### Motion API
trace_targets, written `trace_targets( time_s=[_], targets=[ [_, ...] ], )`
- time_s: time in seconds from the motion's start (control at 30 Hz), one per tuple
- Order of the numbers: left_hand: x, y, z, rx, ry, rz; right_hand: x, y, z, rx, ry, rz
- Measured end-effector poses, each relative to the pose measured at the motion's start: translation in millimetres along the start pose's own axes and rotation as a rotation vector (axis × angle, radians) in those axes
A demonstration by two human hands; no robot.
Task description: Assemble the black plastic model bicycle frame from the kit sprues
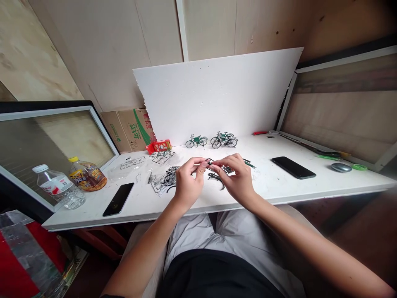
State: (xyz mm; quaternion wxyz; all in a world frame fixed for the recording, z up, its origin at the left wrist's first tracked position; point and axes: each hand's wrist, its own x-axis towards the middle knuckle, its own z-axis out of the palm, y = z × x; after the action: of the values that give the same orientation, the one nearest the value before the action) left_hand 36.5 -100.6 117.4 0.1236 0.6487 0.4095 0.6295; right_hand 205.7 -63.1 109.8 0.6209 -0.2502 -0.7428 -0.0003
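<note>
Above the middle of the white table [242, 194], my left hand [190, 179] and my right hand [237, 176] come close together. Both pinch a small, thin black model part [210, 161] between thumb and fingers. Its exact kind is too small to make out. Just left of my left hand lie black plastic sprues [166, 180] with many small parts. Below my right fingertips rest loose black parts [216, 177], partly hidden by the hand. A dark green part [249, 164] lies beyond my right hand. Assembled model bicycles [196, 141] stand farther back.
At the left are a phone [118, 199], a clear water bottle [60, 188] and a yellow-capped drink bottle [87, 174]. A red box [159, 146] sits at the back. Toward the right lie another phone [293, 167] and a mouse [341, 167]. A white board [217, 99] stands behind.
</note>
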Motion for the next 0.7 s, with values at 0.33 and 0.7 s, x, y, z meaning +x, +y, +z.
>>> trace_targets(
  time_s=[0.33,0.7],
  targets=[
    [4.6,-7.5,1.6,-0.156,-0.178,-0.245,-4.8,9.4,4.0,-0.122,-0.193,-0.074],
    [9.0,-13.1,-0.4,-0.438,-0.241,-0.633,-23.8,7.1,18.2,-0.605,-0.195,-0.337]
  ],
)
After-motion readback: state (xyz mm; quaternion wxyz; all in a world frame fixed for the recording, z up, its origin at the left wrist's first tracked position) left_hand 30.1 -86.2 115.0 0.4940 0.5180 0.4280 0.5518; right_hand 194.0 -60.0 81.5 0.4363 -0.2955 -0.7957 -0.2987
